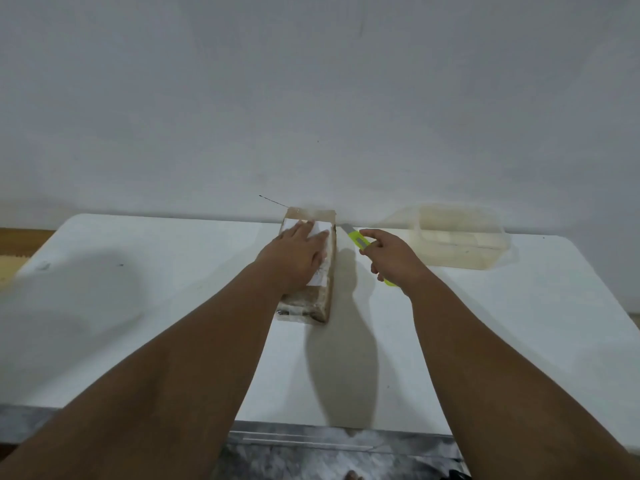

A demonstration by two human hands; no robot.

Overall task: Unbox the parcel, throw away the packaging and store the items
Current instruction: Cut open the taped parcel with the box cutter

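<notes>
On the white table (173,271), your left hand (298,252) presses flat, fingers straight, on the brown parcel (311,303). Just beside it, your right hand (391,256) grips a yellow-green cutter (358,239). Farther right stands a clear tub (460,237); its contents are unclear.

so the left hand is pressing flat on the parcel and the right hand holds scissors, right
Not quite. In the head view the right hand holds a yellow-green box cutter, not scissors. The left hand does press flat on the parcel.
</notes>
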